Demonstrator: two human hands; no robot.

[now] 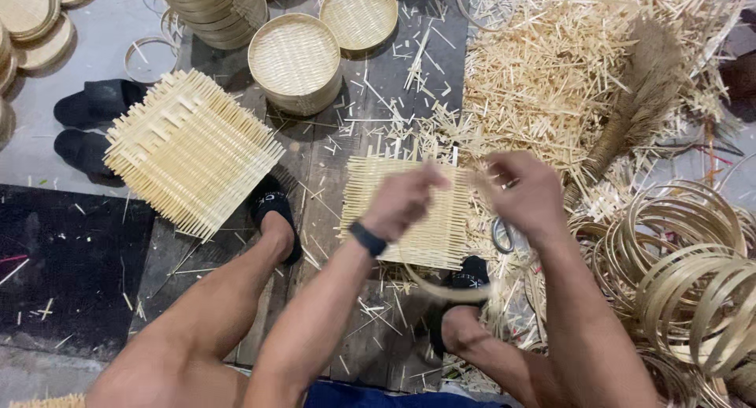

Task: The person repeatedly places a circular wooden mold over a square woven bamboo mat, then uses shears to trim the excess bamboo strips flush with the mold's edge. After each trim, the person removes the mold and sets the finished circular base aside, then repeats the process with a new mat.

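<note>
Pale, matt woven bamboo in the square mat [409,211] and the stacked mats [193,152]. Thin, smooth bent-bamboo hoops [693,274]. Dry, rough splints in the scrap heap [551,69]. Worn, dull wooden floor planks [323,172]. Black matt wristband [367,239].
</note>
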